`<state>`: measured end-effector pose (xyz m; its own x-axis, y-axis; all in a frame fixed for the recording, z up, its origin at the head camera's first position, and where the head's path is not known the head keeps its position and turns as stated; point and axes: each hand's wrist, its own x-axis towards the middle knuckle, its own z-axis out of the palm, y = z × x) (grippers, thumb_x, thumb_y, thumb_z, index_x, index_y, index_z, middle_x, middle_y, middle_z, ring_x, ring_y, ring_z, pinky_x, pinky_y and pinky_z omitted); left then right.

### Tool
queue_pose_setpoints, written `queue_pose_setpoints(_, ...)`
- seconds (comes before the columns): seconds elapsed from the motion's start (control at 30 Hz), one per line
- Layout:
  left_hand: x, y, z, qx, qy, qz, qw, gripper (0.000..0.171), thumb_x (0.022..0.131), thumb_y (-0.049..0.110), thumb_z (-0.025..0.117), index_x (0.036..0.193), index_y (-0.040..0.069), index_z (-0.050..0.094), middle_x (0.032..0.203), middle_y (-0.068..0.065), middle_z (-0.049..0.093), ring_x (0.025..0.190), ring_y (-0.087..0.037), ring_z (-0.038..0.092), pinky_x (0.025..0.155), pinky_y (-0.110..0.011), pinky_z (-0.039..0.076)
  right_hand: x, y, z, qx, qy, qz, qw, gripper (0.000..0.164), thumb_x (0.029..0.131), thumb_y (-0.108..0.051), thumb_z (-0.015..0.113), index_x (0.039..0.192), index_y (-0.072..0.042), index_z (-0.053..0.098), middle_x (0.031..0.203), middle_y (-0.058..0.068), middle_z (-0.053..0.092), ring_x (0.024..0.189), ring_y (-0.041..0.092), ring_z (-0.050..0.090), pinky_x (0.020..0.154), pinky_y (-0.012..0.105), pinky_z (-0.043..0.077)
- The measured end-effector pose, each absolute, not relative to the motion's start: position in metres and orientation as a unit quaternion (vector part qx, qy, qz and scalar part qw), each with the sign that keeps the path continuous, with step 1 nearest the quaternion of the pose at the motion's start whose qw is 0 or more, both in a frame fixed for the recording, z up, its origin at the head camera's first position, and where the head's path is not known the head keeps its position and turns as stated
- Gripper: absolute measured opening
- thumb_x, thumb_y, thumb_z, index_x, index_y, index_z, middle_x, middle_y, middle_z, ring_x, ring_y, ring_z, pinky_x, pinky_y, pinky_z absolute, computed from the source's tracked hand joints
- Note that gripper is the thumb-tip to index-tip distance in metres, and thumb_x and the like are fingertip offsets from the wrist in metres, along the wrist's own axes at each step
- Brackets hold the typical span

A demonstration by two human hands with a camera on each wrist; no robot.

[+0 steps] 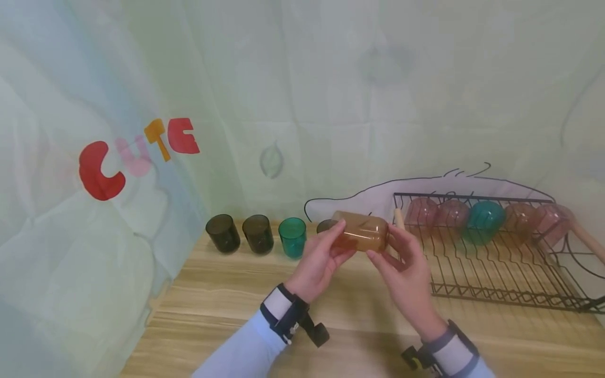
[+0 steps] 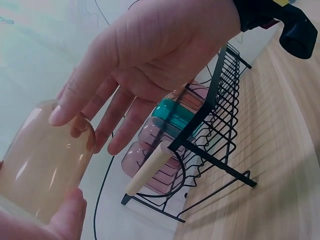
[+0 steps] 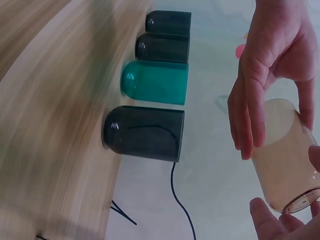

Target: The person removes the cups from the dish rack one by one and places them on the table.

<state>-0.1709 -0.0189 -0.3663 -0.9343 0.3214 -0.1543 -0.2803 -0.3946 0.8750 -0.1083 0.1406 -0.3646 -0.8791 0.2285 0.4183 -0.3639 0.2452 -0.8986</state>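
Note:
An amber see-through glass cup (image 1: 366, 232) is held on its side above the table, its rounded base toward the right. My left hand (image 1: 314, 268) grips it near the mouth end, thumb on the near side. At the base end, my right hand (image 1: 410, 275) holds the cup between thumb and fingers. In the left wrist view, the right thumb and fingers touch the rounded end of the amber cup (image 2: 47, 155). The right wrist view shows left fingers along the side of the cup (image 3: 285, 155).
On the wooden table (image 1: 212, 315), a row holds dark cups (image 1: 223, 234) and a teal cup (image 1: 293, 239); one dark cup is partly behind the left hand. At right, a black wire rack (image 1: 496, 300) bears upside-down pink cups (image 1: 422, 212), a turquoise cup (image 1: 486, 220) and a brownish one.

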Motion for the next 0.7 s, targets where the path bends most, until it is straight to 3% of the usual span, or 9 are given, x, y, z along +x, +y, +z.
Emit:
queue_pose_setpoints(0.3,-0.176,-0.008,-0.356,-0.004,0.611,0.787,0.088,0.072,0.072,0.046,0.077,0.129,0.013,0.046,0.123,-0.007,0.053,0.109,-0.019,0.060,0.089,-0.031,0.054,-0.109,0.159,-0.358,0.027,-0.778,0.579,0.240,0.052,0.081,-0.008,0.071,0.129,-0.009,0.050,0.132,0.004,0.053,0.122,0.022,0.053,0.091,0.038,0.052)
queue_pose_setpoints(0.53,-0.180,0.004,-0.368,0.001,0.716,0.698,0.013,0.083,0.066,0.044,0.082,0.135,0.018,0.042,0.128,-0.001,0.052,0.112,-0.017,0.055,0.090,-0.032,0.053,-0.124,0.190,-0.376,0.007,-0.816,0.529,0.234,0.052,0.083,-0.027,0.071,0.130,-0.021,0.051,0.131,0.000,0.054,0.121,0.018,0.051,0.094,0.042,0.050)
queue_pose_setpoints(0.7,-0.182,0.013,-0.379,0.027,0.749,0.662,-0.021,0.084,0.067,0.039,0.083,0.137,0.019,0.040,0.129,0.003,0.051,0.115,-0.014,0.053,0.094,-0.029,0.050,-0.128,0.212,-0.380,-0.021,-0.849,0.483,0.212,0.055,0.084,-0.041,0.067,0.133,-0.022,0.049,0.135,-0.001,0.052,0.125,0.022,0.048,0.098,0.049,0.046)
